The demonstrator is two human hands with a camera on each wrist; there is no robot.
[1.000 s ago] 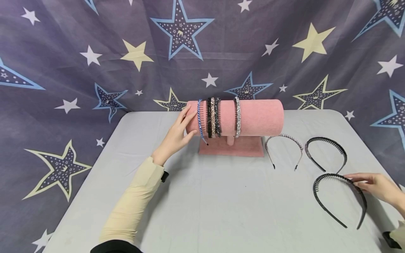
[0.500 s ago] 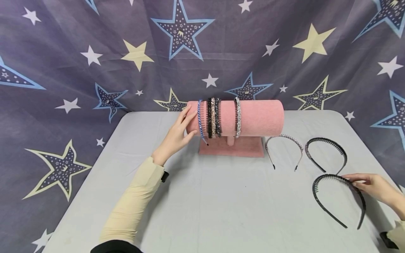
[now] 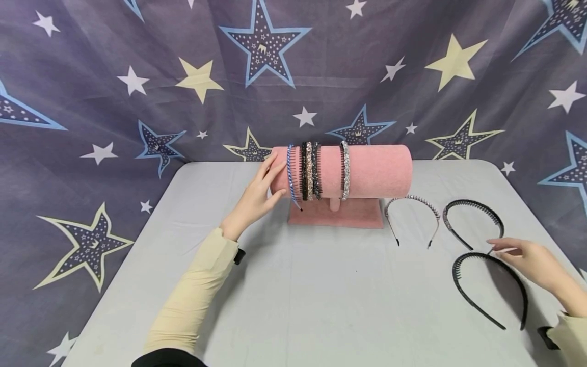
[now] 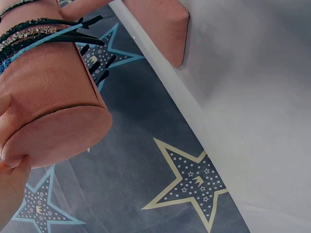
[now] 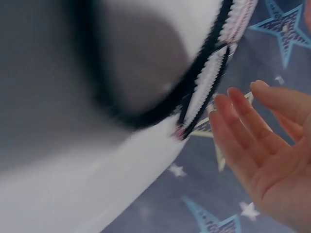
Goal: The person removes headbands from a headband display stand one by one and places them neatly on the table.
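Observation:
A pink padded roll (image 3: 376, 171) on a stand carries several headbands: a blue one (image 3: 292, 178) at the left end, then black and gold ones, and a silver one (image 3: 345, 171). My left hand (image 3: 253, 201) grips the roll's left end; in the left wrist view its fingers and thumb touch the pink end (image 4: 63, 136). My right hand (image 3: 536, 262) hovers just above and right of the near black headband (image 3: 523, 290), holding nothing; its fingers look extended in the right wrist view (image 5: 272, 150). Behind that headband lies another black one (image 3: 497, 219).
Right of the stand's pink base (image 3: 339, 219), a thin beaded headband (image 3: 433, 208) lies on the white table (image 3: 321, 295). A dark cloth with stars (image 3: 160, 51) hangs behind and beside the table.
My right hand has let go of the near black headband and moved up and slightly left. That headband has shifted slightly left. My left hand has stayed on the roll.

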